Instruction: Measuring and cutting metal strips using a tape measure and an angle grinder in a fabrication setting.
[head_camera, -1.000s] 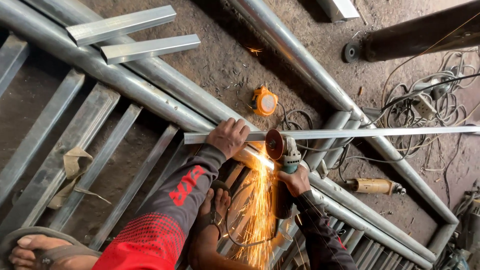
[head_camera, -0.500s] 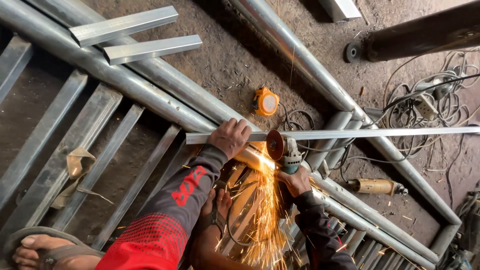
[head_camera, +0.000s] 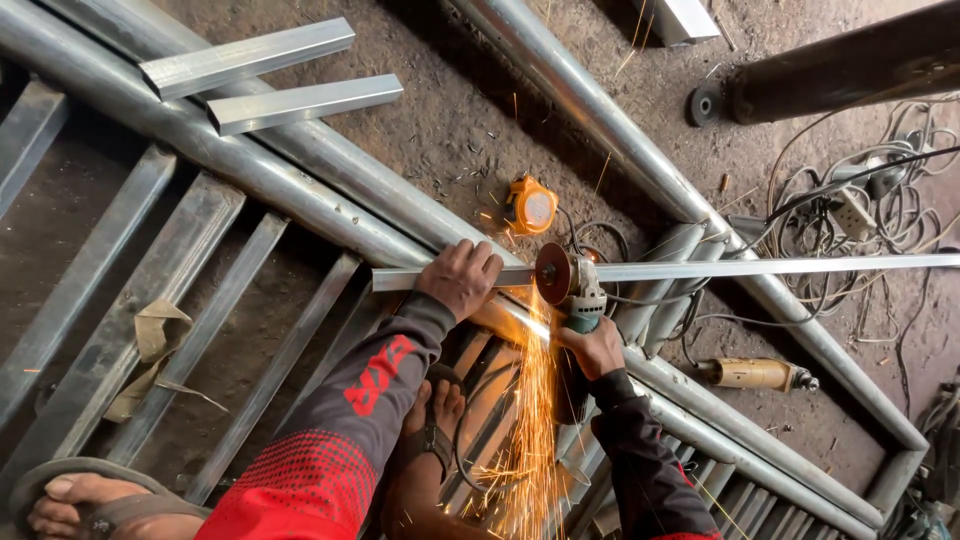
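Dirt floor littered with metal filings (head_camera: 470, 130) and tangled cables (head_camera: 850, 200) forms the backdrop at a metal workshop, where long galvanised pipes (head_camera: 300, 190) run from 10 o'clock toward 4 o'clock across a welded frame of flat bars (head_camera: 190, 290). At centre, a person's left hand (head_camera: 460, 278) is clamped palm-down, fingers curled over a slim square steel tube (head_camera: 800, 266), pinning it against the pipes. The right hand (head_camera: 592, 345) is clenched round the body of a green angle grinder (head_camera: 578, 290), whose disc (head_camera: 552, 273) bites into the tube just beside the left hand. Compared with a second earlier, the spark shower (head_camera: 530, 420) has grown longer and denser, pouring toward 6 o'clock past the person's knee, while both hands and the tube sit where they were; that suggests the cut has gone deeper but the short stub at 9 o'clock has not parted. The tube's long axis lies almost level, pointing from 9 o'clock to 3 o'clock and running out of the picture on the right. An orange tape measure (head_camera: 530, 207) lies at 12 o'clock of the cut, two cut tube lengths (head_camera: 250, 58) at 10 o'clock, a second power tool (head_camera: 755, 374) at 4 o'clock, and a sandalled foot (head_camera: 80, 495) at 8 o'clock.
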